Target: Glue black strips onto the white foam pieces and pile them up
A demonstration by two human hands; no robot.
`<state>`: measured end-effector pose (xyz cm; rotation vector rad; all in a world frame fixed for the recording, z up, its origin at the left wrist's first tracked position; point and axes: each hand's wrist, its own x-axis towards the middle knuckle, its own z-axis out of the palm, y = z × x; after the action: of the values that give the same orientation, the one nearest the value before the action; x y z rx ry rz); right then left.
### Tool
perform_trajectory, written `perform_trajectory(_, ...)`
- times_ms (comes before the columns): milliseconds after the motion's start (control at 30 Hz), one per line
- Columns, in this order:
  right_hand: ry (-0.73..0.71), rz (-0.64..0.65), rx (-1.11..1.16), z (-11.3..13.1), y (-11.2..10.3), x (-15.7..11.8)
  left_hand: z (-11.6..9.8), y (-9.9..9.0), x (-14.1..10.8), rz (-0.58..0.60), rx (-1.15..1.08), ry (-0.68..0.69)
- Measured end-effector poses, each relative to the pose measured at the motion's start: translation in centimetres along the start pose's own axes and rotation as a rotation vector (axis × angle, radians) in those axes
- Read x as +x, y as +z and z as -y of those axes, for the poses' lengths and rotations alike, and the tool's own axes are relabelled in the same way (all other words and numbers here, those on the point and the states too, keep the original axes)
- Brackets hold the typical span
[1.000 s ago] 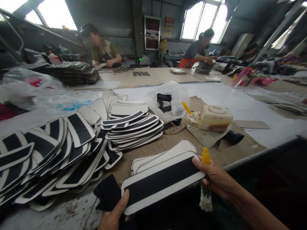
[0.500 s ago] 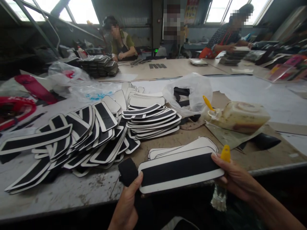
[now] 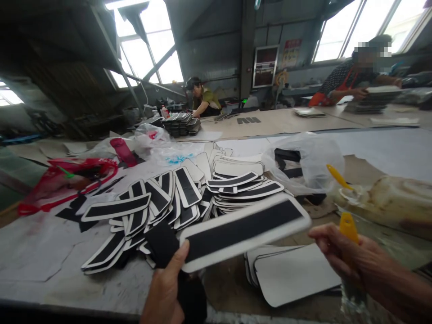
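Note:
My left hand (image 3: 165, 283) pinches the lower left end of a white panel with a black strip (image 3: 243, 229), holding it tilted up to the right above the table. Black strips of material (image 3: 162, 243) lie against the same hand, partly hidden by it. My right hand (image 3: 361, 261) is closed round a yellow-handled brush (image 3: 348, 229) with its bristles down, apart from the panel. Below the held panel lies a small stack of plain white panels (image 3: 297, 274). Behind it spreads a heap of white panels with black strips (image 3: 135, 220), beside a neater pile (image 3: 236, 202).
At the right stand a stained plastic container (image 3: 401, 202) and another yellow brush (image 3: 337, 175). A clear bag (image 3: 313, 157) holds black pieces. A red bag (image 3: 67, 184) lies left. Two co-workers (image 3: 207, 101) sit or stand at the far table (image 3: 276, 121).
My right hand has let go of the panel's right end and moved right with the brush. My left hand has raised the panel towards the piles, uncovering the white stack. The view has turned left and up.

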<state>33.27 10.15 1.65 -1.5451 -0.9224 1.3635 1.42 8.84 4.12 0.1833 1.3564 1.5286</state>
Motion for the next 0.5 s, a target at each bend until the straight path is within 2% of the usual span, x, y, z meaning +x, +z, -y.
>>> perform_trajectory(67, 0.026, 0.031, 0.048, 0.9, 0.5, 0.1, -1.6, -0.3, 1.2, -0.09, -0.02, 0.138)
perform_trajectory(133, 0.014, -0.002, 0.098, 1.5, 0.6, -0.1, -2.1, -0.9, 2.1, -0.05, -0.008, 0.18)
perform_trajectory(200, -0.048, -0.047, 0.133, 1.8, 0.4, -0.5, -1.2, -1.8, 2.4, 0.033, 0.069, 0.123)
perform_trajectory(267, -0.152, -0.075, 0.112, 1.9, -0.2, -0.9, 0.7, -2.5, 2.0, 0.077, 0.171, 0.035)
perform_trajectory(367, -0.271, -0.149, -0.069, 1.6, -1.8, -1.3, 4.8, -3.0, 0.6, 0.15, 0.324, -0.05)
perform_trajectory(500, -0.248, -0.274, -0.272, 1.0, -4.6, -2.0, 9.5, -2.0, -1.1, 0.331, 0.495, -0.012)
